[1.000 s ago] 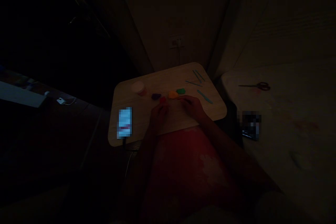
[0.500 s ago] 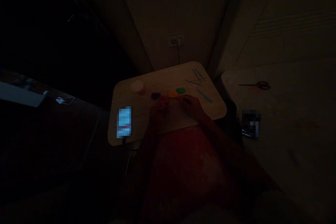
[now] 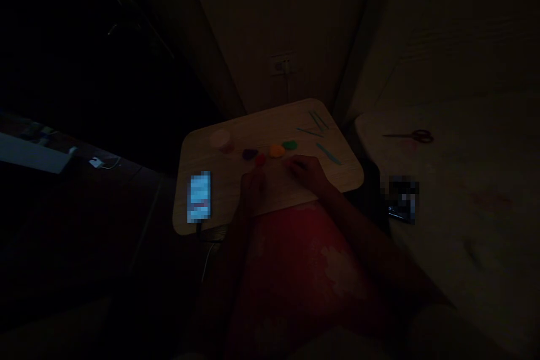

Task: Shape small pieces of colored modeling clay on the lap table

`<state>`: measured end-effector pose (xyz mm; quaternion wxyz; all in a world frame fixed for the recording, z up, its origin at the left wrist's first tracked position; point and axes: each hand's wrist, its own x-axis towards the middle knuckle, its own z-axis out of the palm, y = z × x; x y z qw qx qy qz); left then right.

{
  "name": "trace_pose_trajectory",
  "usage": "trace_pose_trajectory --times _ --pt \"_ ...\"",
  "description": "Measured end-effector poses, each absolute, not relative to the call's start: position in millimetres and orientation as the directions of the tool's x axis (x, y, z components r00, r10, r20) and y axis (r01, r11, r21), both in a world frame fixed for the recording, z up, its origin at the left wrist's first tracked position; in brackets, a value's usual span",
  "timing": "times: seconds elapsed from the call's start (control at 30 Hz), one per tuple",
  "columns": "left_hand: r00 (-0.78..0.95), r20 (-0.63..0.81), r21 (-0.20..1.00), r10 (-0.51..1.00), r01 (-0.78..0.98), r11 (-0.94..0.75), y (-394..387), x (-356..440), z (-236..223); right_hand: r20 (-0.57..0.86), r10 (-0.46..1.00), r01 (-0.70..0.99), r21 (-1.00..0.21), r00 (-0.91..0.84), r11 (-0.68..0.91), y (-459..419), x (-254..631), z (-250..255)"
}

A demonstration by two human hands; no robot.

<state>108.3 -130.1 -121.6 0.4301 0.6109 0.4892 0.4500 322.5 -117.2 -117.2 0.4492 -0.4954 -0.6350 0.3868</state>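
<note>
On the small wooden table (image 3: 228, 191), in dim light, my left hand (image 3: 252, 184) rests just nearer than a red clay-like lump (image 3: 260, 159). Its fingers look loosely bent and a little apart, with nothing visible in them. My right hand (image 3: 307, 171) is closed, the fingertips pinched together near an orange lump (image 3: 277, 151); darkness hides what they hold, if anything. A dark purple lump (image 3: 250, 154) lies left of the red one. Behind the orange one and to its right sits a green lump (image 3: 289, 145).
A teal plastic knife (image 3: 328, 153) and several thin teal sticks (image 3: 310, 132) lie at the table's right. A pale lidded tub (image 3: 220, 140) stands at the back left, a lit phone (image 3: 199, 197) at the front left. Scissors (image 3: 415, 136) lie on the pale surface at right.
My left hand has let go of the red lump and drawn back slightly towards me. The right fingertips have moved a little away from the orange lump.
</note>
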Motion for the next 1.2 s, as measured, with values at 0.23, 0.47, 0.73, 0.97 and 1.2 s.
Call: trace_pose_trajectory --times 0.23,0.47,0.73,0.97,1.2 --pt "0.065 0.074 0.978 0.995 0.189 -0.085 -129.1 107.4 -117.3 0.226 0.968 0.341 -0.906 -0.106 0.249 -117.0 323.8 -115.8" --pt "0.105 0.066 0.97 0.992 0.225 -0.088 -127.1 107.2 -114.0 0.231 0.969 0.372 -0.895 -0.085 0.246 -116.8 322.0 -119.1" --pt "0.12 0.07 0.966 0.99 0.242 -0.097 -126.4 107.1 -116.6 0.245 0.96 0.313 -0.909 -0.135 0.276 -117.3 324.3 -118.5" --pt "0.121 0.066 0.96 0.99 0.264 -0.096 -126.1 107.5 -113.2 0.295 0.948 0.319 -0.893 -0.115 0.317 -115.7 323.7 -118.6" --pt "0.12 0.089 0.958 0.989 0.26 -0.118 -125.5 107.7 -114.2 0.309 0.943 0.325 -0.886 -0.119 0.331 -117.3 325.2 -118.0"
